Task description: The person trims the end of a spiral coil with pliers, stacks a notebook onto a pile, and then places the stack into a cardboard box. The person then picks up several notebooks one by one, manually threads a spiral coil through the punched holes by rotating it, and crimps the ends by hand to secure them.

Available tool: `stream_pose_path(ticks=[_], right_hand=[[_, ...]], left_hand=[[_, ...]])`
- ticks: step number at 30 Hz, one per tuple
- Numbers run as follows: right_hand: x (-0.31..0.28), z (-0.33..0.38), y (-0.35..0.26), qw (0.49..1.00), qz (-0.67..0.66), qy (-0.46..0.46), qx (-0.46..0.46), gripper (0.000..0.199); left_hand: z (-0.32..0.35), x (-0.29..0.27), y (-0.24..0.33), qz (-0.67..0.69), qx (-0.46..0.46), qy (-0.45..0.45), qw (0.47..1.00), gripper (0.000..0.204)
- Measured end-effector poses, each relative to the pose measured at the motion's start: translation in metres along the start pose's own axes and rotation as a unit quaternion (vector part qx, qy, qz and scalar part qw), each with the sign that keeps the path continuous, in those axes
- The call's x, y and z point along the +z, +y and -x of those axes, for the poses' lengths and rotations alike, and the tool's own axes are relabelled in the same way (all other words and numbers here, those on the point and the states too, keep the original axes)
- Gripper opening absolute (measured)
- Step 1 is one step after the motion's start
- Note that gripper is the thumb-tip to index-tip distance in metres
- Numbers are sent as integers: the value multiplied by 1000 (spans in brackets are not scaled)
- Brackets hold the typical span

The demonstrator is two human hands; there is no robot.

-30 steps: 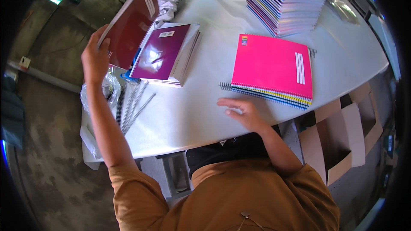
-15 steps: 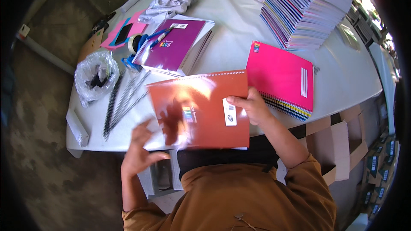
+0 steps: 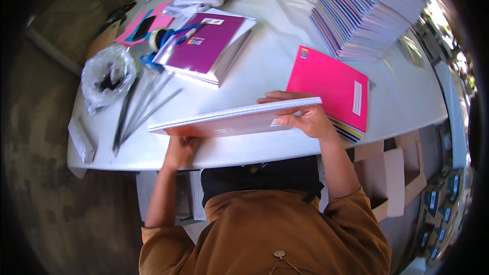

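Note:
An orange-covered notebook [image 3: 229,122] is tipped up over the near edge of the table, its white page edges on top and its cover facing me. My right hand [image 3: 305,118] grips its right end, thumb on the cover and fingers over the far side. At the lower left, my left hand [image 3: 179,152] holds the notebook's underside, its fingers partly hidden by the cover. Just right of it lies a short pile of spiral notebooks topped by a pink one [image 3: 331,84]. Loose wire spirals [image 3: 145,104] rest on the table's left side.
Behind the orange notebook lies a purple-covered stack [image 3: 206,46] with blue-handled scissors [image 3: 175,38] on it. A tall notebook stack [image 3: 364,15] stands at the back right. Left are a plastic bag [image 3: 108,76] and a phone [image 3: 143,28]. Cardboard boxes [image 3: 389,178] sit below the table's right edge.
The orange notebook has gone from lying face-up to tipped on edge. My left hand, apart from it before, has come to its lower left. My right hand still grips its right end.

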State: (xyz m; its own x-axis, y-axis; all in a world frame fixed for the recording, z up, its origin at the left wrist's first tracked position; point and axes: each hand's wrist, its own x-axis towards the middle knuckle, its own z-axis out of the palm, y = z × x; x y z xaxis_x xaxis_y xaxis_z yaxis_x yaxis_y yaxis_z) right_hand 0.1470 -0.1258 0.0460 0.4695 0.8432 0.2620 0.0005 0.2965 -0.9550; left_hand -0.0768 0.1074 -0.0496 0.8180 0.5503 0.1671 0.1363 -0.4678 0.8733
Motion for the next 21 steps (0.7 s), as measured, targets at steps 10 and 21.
stream_pose_path(ticks=[10, 21], right_hand=[[-19, -3, 13, 982, 176, 41, -60, 17], [-22, 3, 24, 986, 119, 87, -84, 18]], left_hand=[[-69, -87, -11, -142, 17, 152, 978, 22], [-47, -80, 93, -6, 62, 43, 997, 37]])
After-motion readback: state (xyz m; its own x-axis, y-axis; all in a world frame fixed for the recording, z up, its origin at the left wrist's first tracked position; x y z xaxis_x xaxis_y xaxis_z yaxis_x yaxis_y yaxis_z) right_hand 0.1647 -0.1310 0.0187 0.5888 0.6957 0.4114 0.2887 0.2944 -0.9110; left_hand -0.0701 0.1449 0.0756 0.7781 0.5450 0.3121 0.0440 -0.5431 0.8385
